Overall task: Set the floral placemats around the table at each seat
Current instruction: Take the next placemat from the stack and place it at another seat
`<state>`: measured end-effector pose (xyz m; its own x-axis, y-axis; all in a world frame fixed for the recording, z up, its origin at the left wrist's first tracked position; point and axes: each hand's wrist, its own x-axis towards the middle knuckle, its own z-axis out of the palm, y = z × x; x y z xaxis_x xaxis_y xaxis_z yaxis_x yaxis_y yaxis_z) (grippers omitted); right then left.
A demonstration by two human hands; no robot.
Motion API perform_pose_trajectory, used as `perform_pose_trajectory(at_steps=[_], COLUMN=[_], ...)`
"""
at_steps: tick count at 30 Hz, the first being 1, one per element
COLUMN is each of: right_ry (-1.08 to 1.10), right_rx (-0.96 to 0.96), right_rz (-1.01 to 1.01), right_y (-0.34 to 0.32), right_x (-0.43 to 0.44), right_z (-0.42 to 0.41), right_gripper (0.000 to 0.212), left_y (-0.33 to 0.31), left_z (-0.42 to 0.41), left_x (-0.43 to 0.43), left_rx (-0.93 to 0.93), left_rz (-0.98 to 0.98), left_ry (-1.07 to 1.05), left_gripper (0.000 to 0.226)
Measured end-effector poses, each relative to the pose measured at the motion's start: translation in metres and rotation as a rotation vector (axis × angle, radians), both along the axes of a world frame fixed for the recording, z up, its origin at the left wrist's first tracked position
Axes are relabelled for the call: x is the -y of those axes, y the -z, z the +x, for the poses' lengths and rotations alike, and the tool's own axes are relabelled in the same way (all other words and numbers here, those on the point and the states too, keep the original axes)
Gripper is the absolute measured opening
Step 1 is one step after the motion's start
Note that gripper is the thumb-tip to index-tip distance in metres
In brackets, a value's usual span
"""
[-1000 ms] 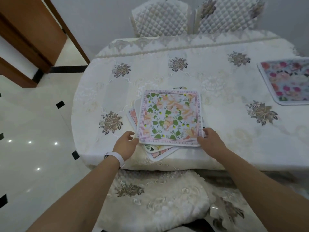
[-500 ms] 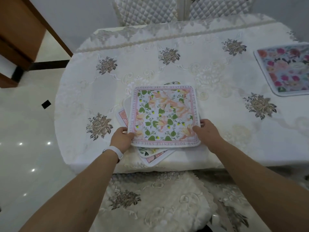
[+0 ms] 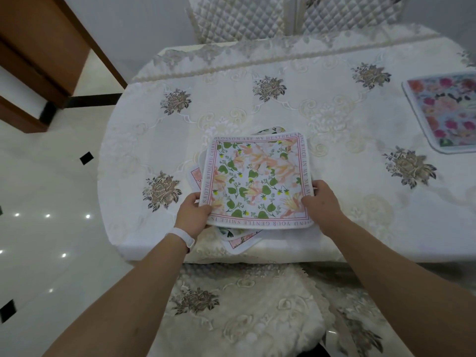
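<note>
head view: the left hand (image 3: pixel 193 212) and right hand (image 3: pixel 319 199) are each pinching a near corner of the top placemat (image 3: pixel 257 180), which is lying on the stack (image 3: pixel 239 239) at the table (image 3: pixel 257 104) near edge, extending away from both grips. another placemat (image 3: pixel 445 112) is lying far right, nearer the right hand. no containers are showing.

two quilted chairs (image 3: pixel 237 16) behind embroidered tablecloth (image 3: pixel 257 104)
</note>
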<state>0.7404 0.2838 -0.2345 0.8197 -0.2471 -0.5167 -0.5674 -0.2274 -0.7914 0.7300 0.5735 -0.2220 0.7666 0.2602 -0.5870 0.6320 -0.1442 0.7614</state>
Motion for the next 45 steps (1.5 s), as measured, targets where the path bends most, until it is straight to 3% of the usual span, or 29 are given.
perform_pose_trajectory(at_steps=[8,16,25,36,45], right_ry=[-0.093,-0.271,-0.455,-0.553,-0.680], right_rx=[0.090,0.171,0.252,0.343,0.379], right_rz=[0.039,0.026,0.050,0.061,0.024], right_y=[-0.021,-0.048,-0.083,-0.100,-0.110], right_x=[-0.032,-0.122,-0.266,-0.489,-0.588], right_z=[-0.013,-0.027,-0.064,-0.160,-0.183], right_gripper=[0.031,0.026,0.028,0.025,0.025], left_y=[-0.024,-0.056,-0.080,-0.094,-0.092], left_z=[-0.041,-0.098,-0.184,-0.313,-0.349], left_x=[-0.027,-0.109,-0.230,-0.442,-0.528], left_rx=[0.083,0.174,0.276,0.357,0.406], left_rz=[-0.024,-0.024,-0.043,-0.033,-0.036], left_ry=[-0.115,-0.300,-0.478,-0.591,-0.692], left_gripper=[0.027,0.025,0.025,0.029,0.027])
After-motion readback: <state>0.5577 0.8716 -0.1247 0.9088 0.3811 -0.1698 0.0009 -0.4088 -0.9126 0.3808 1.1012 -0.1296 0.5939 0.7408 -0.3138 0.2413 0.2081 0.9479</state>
